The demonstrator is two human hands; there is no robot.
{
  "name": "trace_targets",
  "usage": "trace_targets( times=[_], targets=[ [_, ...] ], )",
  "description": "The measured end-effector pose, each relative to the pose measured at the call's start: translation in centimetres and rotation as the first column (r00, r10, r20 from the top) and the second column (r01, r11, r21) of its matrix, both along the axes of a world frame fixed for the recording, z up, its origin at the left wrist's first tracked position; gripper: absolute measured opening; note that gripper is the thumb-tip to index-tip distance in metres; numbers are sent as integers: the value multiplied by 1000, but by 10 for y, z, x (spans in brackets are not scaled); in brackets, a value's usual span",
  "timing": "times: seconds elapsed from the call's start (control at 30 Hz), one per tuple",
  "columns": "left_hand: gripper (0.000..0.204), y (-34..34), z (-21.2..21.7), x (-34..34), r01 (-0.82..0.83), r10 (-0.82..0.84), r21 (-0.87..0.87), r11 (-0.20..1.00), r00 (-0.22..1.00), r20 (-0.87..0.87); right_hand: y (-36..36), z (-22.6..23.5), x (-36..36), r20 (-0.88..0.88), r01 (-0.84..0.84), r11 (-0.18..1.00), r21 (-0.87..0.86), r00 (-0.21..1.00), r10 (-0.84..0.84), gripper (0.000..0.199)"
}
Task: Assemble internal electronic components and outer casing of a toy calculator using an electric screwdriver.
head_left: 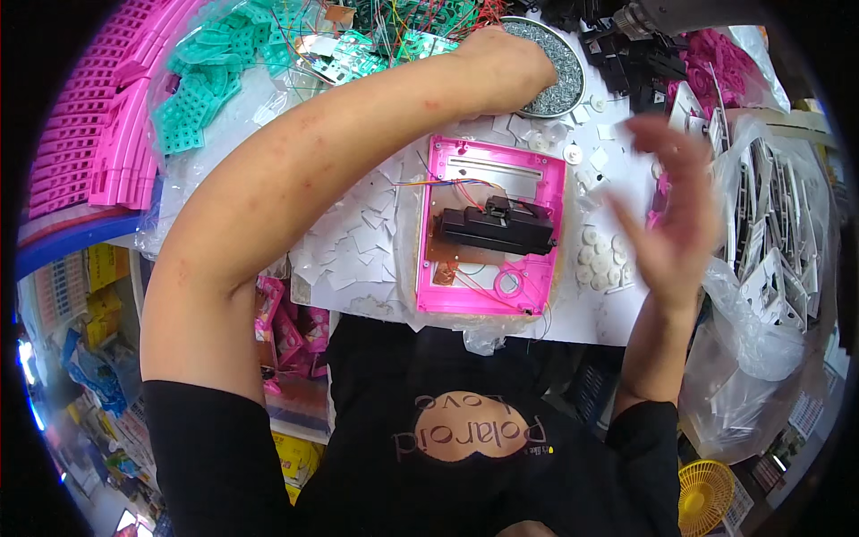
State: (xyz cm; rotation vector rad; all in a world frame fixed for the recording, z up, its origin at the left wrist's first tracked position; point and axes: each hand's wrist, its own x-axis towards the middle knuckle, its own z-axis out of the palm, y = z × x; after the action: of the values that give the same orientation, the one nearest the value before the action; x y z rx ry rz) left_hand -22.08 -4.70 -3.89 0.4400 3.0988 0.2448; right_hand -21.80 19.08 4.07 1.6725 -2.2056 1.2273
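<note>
A pink plastic frame (pixel 546 192) lies flat on the white work surface in front of me, with a black module (pixel 495 228) and thin red and blue wires on it. My left hand (pixel 501 67) reaches far forward and rests on the rim of a round metal dish of small screws (pixel 562 63); whether it grips any screws is hidden. My right hand (pixel 671 210) hovers blurred to the right of the frame, fingers spread, holding nothing I can see.
Teal plastic parts in a bag (pixel 201 85) and stacked pink grilles (pixel 85 134) lie at the left. Black parts (pixel 631 58) sit at the back, white parts in bags (pixel 769 233) at the right. Small white paper scraps (pixel 358 233) and discs (pixel 601 255) litter the surface.
</note>
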Motion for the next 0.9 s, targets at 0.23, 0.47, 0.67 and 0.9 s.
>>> trace_targets(
  times=[0.23,0.47,0.67,0.9],
  targets=[
    [25,17,10,-7,-15,19,63,998,999,-51,-43,38,-111,529,75,862,-501,815,236,45],
    [22,8,4,-20,-200,203,52,979,977,-65,-65,41,-67,718,-282,867,-410,486,498,61],
    [12,7,2,-16,-60,226,388,920,889,-398,-53,37,-56,695,-271,875,-401,533,483,51],
    [10,37,47,153,57,184,647,760,937,-298,-23,39,25,625,-251,765,-593,456,634,28]
  ],
)
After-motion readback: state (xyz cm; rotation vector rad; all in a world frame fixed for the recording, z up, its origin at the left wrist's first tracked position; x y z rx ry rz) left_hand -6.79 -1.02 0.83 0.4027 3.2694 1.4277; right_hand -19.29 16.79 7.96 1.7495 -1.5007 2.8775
